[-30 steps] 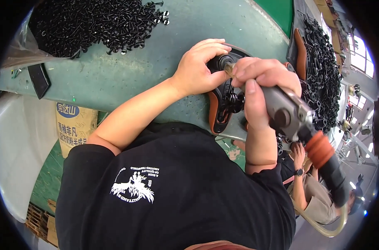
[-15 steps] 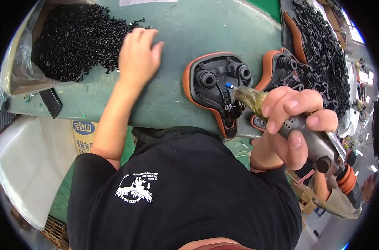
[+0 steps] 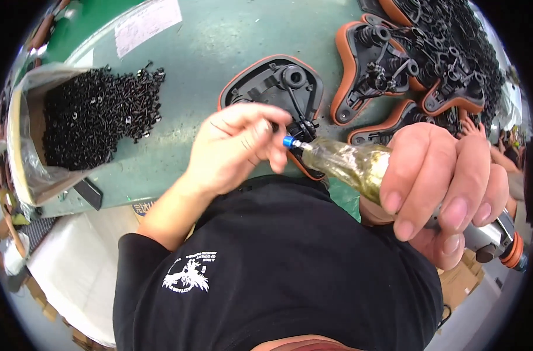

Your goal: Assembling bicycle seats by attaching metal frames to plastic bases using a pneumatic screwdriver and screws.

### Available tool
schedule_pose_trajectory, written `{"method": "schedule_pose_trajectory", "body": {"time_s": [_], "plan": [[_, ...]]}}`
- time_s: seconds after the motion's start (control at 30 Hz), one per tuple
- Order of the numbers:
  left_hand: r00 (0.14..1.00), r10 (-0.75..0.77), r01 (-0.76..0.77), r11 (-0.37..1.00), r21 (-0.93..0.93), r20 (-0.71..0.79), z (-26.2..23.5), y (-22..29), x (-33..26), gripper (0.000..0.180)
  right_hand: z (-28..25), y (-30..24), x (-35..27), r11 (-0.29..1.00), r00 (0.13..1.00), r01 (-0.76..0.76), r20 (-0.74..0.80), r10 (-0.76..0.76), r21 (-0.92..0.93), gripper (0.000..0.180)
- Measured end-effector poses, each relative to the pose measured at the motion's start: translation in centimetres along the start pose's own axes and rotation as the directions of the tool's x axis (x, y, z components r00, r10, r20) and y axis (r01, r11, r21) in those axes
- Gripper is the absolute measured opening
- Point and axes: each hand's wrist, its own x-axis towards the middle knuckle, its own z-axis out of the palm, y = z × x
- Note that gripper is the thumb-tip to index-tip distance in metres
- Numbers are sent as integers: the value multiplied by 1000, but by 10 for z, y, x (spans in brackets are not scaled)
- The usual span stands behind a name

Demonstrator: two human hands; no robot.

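Observation:
My right hand (image 3: 445,181) is wrapped round a grey pneumatic screwdriver (image 3: 483,235), whose front end is covered in yellowish clear wrap and carries a blue-collared bit (image 3: 288,141) pointing left. Close to that bit, my left hand (image 3: 234,146) is closed with fingertips pinched together. A small black screw (image 3: 273,125) shows partly between them; the fingers hide most of it. Behind both hands a black bicycle saddle (image 3: 249,82) with an orange edge lies underside up on the green table (image 3: 184,105). My left hand covers part of it.
At the left, a box (image 3: 25,143) lined with clear plastic spills a heap of black screws (image 3: 96,120) onto the table. More upturned saddles (image 3: 369,73) and a pile of black parts (image 3: 471,41) crowd the right. A paper sheet (image 3: 148,24) lies at the back.
My left hand has come from the screw heap to the driver's bit, with a small black screw in its fingers. The driver has moved slightly down and left. The head view has shifted.

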Motion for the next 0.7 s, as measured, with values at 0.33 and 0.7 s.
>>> {"method": "schedule_pose_trajectory", "body": {"time_s": [0.33, 0.7], "plan": [[964, 32, -115, 946, 304, 264, -10, -9, 25, 23, 1, -8, -27, 997, 993, 4, -115, -12, -73, 35], [766, -91, -641, -31, 767, 637, -1, 46, 106, 61, -3, -30, -25, 938, 990, -68, -138, 21, -341, 40]]}}
